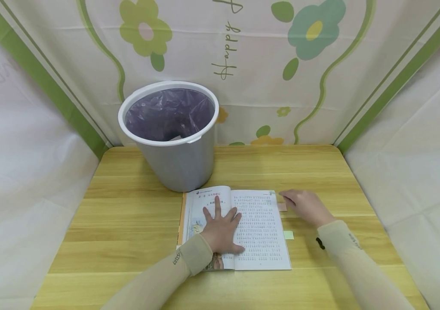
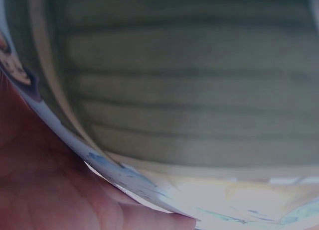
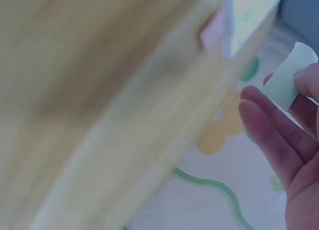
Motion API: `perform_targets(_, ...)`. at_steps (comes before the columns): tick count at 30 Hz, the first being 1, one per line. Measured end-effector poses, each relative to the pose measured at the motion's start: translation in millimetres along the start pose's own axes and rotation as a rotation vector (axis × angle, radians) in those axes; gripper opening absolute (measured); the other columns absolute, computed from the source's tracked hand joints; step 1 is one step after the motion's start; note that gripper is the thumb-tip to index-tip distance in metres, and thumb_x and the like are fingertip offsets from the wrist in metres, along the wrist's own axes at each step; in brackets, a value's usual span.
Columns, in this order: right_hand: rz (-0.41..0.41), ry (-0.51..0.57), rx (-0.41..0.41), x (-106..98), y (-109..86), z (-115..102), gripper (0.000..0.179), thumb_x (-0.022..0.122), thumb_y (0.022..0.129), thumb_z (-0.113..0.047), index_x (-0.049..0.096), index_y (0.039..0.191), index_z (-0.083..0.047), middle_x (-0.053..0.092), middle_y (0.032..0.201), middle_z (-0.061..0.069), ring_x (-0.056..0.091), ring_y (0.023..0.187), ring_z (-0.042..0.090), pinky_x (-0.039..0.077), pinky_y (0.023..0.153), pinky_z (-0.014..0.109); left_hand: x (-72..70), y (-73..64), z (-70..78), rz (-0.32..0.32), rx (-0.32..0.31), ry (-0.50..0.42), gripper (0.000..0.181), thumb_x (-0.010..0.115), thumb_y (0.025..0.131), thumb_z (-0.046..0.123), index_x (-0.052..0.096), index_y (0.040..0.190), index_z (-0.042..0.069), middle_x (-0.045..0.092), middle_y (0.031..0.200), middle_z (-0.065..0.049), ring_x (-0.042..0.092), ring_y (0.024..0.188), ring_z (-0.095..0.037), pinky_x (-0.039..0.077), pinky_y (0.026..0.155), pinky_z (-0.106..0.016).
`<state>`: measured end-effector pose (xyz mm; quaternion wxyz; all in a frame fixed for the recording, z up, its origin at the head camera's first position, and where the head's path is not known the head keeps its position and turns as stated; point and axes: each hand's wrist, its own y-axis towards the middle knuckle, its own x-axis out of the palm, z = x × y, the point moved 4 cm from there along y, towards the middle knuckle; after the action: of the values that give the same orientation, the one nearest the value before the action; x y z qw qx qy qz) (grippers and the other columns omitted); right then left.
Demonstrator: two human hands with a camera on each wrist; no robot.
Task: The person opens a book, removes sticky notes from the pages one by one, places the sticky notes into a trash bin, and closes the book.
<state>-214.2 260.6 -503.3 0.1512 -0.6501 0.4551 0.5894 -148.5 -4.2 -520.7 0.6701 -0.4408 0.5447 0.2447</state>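
An open book (image 1: 260, 230) lies on the table, text on its right page and a coloured picture with red heading on its left. My left hand (image 1: 221, 230) rests on it with fingers spread, covering part of the left page and the gutter. The left wrist view shows that palm (image 2: 55, 180) close to the dark, curved page picture. My right hand (image 1: 308, 206), just off the right page's upper corner, pinches a pale green sticky tab (image 3: 290, 78) between thumb and fingers. Below it, a pink tab (image 1: 282, 207) and a light green tab (image 1: 288, 235) stick out from the book's right edge.
A grey trash bin (image 1: 183, 165) with a purple liner stands behind the book's left page, close to its top edge. The wooden table (image 1: 127, 224) meets a floral cloth wall (image 1: 250, 86) at the back, with white cloth on both sides.
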Motion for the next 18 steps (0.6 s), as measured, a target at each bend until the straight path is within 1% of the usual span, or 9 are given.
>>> perform_targets(4, 0.049, 0.005, -0.040, -17.2, 10.2, -5.6, 0.023, 0.073, 0.083, 0.005, 0.074, 0.106, 0.001, 0.075, 0.095, 0.012, 0.072, 0.080, 0.026, 0.059, 0.065, 0.037, -0.9, -0.9, 0.4, 0.003, 0.000, -0.003, 0.107, 0.057, 0.073, 0.083, 0.032, 0.157, 0.022, 0.024, 0.163, -0.002, -0.007, 0.139, -0.061, 0.019, 0.095, -0.083)
perform_targets(6, 0.080, -0.007, -0.078, -26.4, 16.4, -8.9, 0.023, 0.074, 0.081, 0.007, 0.074, 0.104, 0.002, 0.074, 0.094, 0.013, 0.072, 0.081, 0.028, 0.059, 0.065, 0.038, -1.2, -1.0, 0.6, 0.005, 0.000, 0.002, 0.107, 0.057, 0.073, 0.084, 0.032, 0.157, 0.022, 0.024, 0.163, -0.002, -0.007, 0.139, -0.062, 0.020, 0.095, -0.083)
perform_targets(11, 0.152, -0.032, -0.163, -49.5, 31.2, -15.4, 0.026, 0.077, 0.077, 0.010, 0.074, 0.102, 0.003, 0.074, 0.092, 0.014, 0.072, 0.078, 0.029, 0.059, 0.063, 0.038, -1.7, -1.3, 0.6, 0.007, -0.003, 0.011, 0.107, 0.056, 0.073, 0.084, 0.032, 0.156, 0.022, 0.025, 0.162, -0.001, -0.006, 0.139, -0.062, 0.021, 0.095, -0.083)
perform_targets(18, 0.233, -0.064, -0.227, -78.2, 50.1, -22.1, 0.027, 0.078, 0.075, 0.010, 0.074, 0.101, 0.002, 0.074, 0.091, 0.014, 0.072, 0.075, 0.029, 0.058, 0.060, 0.039, -1.1, -1.4, 0.0, 0.010, -0.006, 0.006, 0.106, 0.056, 0.073, 0.084, 0.033, 0.156, 0.023, 0.025, 0.162, -0.001, -0.005, 0.140, -0.062, 0.021, 0.095, -0.082)
